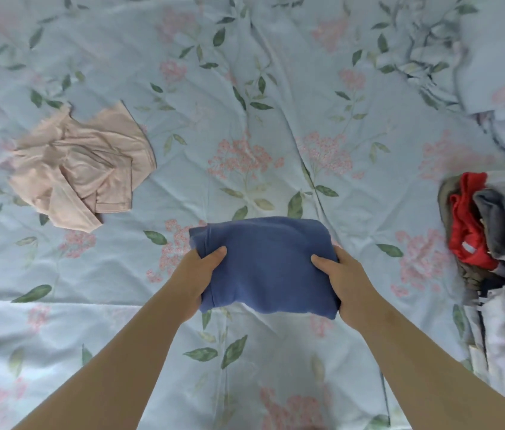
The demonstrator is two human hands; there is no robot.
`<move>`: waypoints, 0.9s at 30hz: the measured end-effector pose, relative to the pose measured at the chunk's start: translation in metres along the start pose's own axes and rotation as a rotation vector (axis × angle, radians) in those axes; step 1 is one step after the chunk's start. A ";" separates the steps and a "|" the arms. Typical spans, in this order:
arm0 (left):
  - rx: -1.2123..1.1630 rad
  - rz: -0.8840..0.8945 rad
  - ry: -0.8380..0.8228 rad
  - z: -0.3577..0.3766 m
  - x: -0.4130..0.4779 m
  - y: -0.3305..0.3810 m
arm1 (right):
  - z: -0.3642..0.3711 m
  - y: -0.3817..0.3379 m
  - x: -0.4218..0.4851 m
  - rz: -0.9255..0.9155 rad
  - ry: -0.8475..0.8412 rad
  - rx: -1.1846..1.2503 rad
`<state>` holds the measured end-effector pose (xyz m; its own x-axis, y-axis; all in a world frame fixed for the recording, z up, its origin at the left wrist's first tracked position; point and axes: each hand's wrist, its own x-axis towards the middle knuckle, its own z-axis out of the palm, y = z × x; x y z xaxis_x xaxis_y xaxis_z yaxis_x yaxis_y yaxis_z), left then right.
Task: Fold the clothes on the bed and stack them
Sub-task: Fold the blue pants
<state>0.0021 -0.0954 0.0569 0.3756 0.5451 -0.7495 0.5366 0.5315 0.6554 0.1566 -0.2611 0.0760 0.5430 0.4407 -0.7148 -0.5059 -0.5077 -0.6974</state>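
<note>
Between the fingers of the left hand (197,271) and right hand (342,277), a folded blue garment (263,265) is gripped at both sides, thumbs on top, over the bed (276,88). Well left of the fingers lies a crumpled pink garment (80,169); right, a clothes pile (493,231).

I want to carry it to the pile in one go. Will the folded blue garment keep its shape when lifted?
Probably floppy: the folded blue garment is soft cloth, its near edge wavy between the left hand and right hand gripping its sides. Likely light, being a small, thin bundle. Its layers could slide open if held only at the ends.
</note>
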 end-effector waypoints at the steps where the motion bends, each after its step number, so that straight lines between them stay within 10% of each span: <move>1: -0.010 0.030 -0.005 0.001 -0.011 0.004 | -0.003 -0.004 -0.013 -0.019 0.010 0.028; 14: 0.006 0.282 -0.165 0.097 -0.115 0.044 | -0.115 -0.011 -0.117 -0.179 0.176 0.270; 27: -0.110 0.311 -0.253 0.350 -0.184 0.032 | -0.370 -0.020 -0.158 -0.248 0.279 0.219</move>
<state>0.2145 -0.4051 0.1832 0.6882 0.5215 -0.5044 0.2897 0.4399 0.8500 0.3286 -0.5945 0.2226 0.8112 0.2969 -0.5037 -0.4513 -0.2297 -0.8623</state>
